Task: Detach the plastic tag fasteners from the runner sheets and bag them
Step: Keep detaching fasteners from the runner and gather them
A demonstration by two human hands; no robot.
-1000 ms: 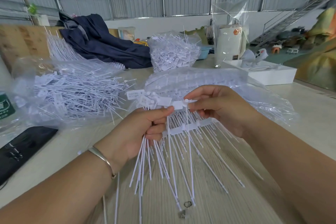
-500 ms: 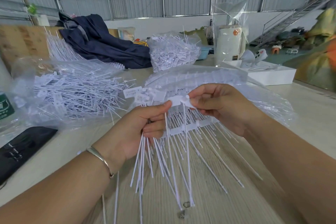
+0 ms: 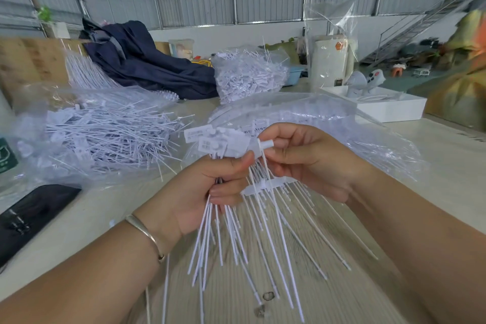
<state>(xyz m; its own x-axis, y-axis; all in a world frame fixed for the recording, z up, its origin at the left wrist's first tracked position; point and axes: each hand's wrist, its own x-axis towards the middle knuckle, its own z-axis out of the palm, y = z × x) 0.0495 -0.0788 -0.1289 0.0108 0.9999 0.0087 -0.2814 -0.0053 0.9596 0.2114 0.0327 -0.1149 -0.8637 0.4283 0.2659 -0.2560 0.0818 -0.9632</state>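
My left hand [image 3: 210, 189] grips a bundle of detached white tag fasteners [image 3: 218, 139], heads up and thin tails hanging down toward the table. My right hand [image 3: 310, 160] pinches the head of one fastener [image 3: 263, 145] and also holds the white runner sheet [image 3: 268, 185], whose tails fan downward. The pinched head sits against my left thumb tip. A clear bag of loose fasteners [image 3: 105, 134] lies to the left, and another filled bag [image 3: 247, 73] stands farther back.
A clear bag of runner sheets [image 3: 328, 118] lies behind my hands. A black object [image 3: 29, 216] sits at the left edge, a dark blue cloth [image 3: 147, 63] at the back, a white tray [image 3: 386, 105] to the right. The table is pale wood.
My right hand has carried the pinched fastener head leftward to my left thumb and the bundle. Both hands have lifted slightly.
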